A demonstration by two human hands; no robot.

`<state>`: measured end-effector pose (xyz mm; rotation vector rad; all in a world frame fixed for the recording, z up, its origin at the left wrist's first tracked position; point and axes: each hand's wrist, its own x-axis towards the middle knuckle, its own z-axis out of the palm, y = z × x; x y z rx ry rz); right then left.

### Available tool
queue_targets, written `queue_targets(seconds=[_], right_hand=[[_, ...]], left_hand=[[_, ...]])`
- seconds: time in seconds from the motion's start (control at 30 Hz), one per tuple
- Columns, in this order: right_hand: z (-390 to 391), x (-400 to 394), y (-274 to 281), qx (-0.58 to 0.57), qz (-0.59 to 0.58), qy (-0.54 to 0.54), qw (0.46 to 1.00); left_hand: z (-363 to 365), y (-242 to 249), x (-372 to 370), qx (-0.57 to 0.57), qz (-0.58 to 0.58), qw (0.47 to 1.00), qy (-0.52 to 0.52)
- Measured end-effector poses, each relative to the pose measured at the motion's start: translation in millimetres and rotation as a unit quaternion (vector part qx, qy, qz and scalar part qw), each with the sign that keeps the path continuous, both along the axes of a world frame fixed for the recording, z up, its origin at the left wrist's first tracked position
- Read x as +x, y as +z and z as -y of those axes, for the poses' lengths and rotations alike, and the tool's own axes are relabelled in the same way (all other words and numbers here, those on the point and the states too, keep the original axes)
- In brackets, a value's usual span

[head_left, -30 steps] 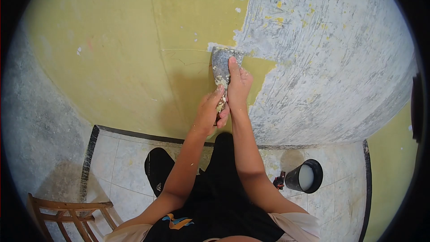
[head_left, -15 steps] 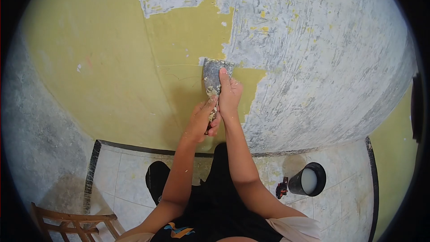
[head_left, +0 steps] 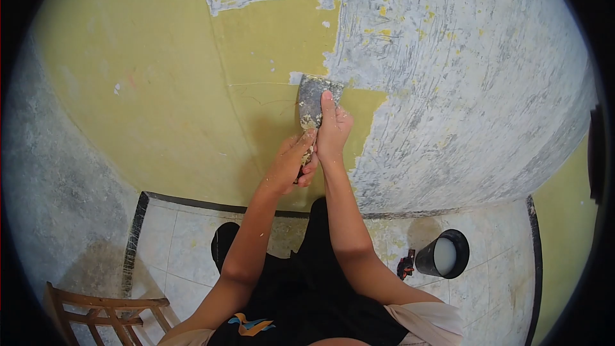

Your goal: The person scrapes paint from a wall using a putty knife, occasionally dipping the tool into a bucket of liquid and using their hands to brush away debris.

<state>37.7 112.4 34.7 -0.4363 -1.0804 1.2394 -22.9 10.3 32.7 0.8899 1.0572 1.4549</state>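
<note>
A wide metal scraper (head_left: 312,97), crusted with paint flakes, points upward against the wall. Its blade edge meets the yellow paint (head_left: 275,38) just beside a small white bare spot. My left hand (head_left: 289,161) is closed round the scraper's handle, most of which it hides. Higher up, my right hand (head_left: 334,129) grips the scraper where the blade joins the handle, its thumb lying flat on the blade face. To the right, the stripped wall surface (head_left: 448,90) is white and grey with scratch marks and scattered yellow specks.
On the tiled floor at the right stands a black bucket (head_left: 442,254) with whitish liquid, beside a small black and red object (head_left: 405,265) I cannot name. A wooden chair or rack (head_left: 109,314) is at the lower left. Dark skirting (head_left: 198,204) edges the wall's foot.
The view has shifted slightly, so the wall and floor sit a little differently in frame. Both hands keep their grip on the scraper, whose blade stays near the same white spot.
</note>
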Motion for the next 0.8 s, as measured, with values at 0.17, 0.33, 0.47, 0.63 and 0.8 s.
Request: queue_targets(seconds=[0.17, 0.33, 0.47, 0.63, 0.8], right_hand=[[-2, 2, -1, 0.015, -0.008, -0.011, 1.0], [3, 3, 5, 0.026, -0.021, -0.019, 0.999], [-2, -8, 14, 0.04, -0.052, -0.067, 0.996], [-5, 0, 37, 0.044, -0.018, -0.068, 0.997], [2, 11, 26, 0.032, 0.016, -0.069, 0.997]], left_hand=[[-6, -8, 0, 0.013, 0.033, 0.999, -0.024], [-4, -3, -1, 0.012, 0.041, 0.999, -0.03], [-6, 6, -5, 0.027, 0.014, 0.999, -0.023], [-7, 32, -4, 0.025, 0.057, 0.997, -0.05], [-7, 10, 1, 0.024, 0.081, 0.995, -0.05]])
